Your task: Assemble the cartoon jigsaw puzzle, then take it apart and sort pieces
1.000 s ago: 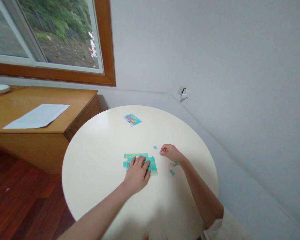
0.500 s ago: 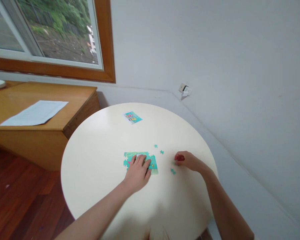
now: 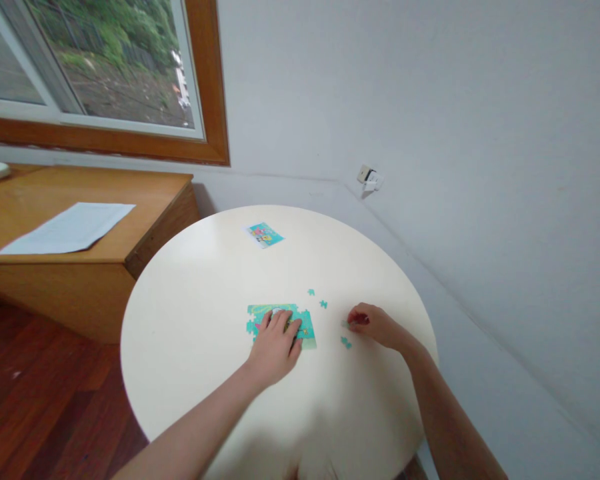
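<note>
A partly assembled teal jigsaw puzzle lies on the round white table. My left hand rests flat on it with fingers spread, hiding its middle. To the right, my right hand pinches a small pale green puzzle piece between thumb and fingertips, close to the tabletop. Just below that hand lies a loose teal piece or joined pair. Two more loose pieces sit between the puzzle and the hand: one piece and, farther back, another piece.
A small picture card with a colourful cartoon print lies toward the table's far edge. At left stands a wooden desk with a white sheet of paper. A plug in a socket sticks out from the wall.
My right hand has shifted slightly to the left, and the pale piece at its fingertips now shows more clearly. My left hand stays in place on the puzzle.
</note>
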Tool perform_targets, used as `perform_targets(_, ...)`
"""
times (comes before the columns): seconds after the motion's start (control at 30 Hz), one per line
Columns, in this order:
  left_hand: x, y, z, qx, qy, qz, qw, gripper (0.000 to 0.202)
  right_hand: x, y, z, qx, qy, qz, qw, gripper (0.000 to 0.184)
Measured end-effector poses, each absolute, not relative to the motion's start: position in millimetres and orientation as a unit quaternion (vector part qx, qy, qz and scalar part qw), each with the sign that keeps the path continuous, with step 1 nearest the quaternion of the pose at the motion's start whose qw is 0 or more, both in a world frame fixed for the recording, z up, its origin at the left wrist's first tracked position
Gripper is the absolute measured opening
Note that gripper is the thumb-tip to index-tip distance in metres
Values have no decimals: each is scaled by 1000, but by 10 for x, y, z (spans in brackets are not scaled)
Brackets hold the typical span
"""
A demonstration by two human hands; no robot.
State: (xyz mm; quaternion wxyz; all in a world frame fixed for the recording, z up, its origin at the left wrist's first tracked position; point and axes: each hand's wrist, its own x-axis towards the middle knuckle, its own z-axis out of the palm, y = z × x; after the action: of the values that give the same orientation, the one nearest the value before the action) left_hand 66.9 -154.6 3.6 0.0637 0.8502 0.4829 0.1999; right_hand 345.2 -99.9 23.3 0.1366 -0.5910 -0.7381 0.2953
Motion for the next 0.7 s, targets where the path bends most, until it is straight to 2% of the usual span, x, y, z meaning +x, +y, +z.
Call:
perform_targets(0.3,672,-1530,-14,838,479,250,75,27,3392,-1031,222,-597,-746,268,122,10)
perform_targets(0.53,656,-1488,-29,815,455,346,97,23,3321,-1057,144,-602,-753,226,139,6)
perform_targets(0.7,634,-1490,0,811,454,351,114,23,3275,-1081,165,-597,-761,213,137,6)
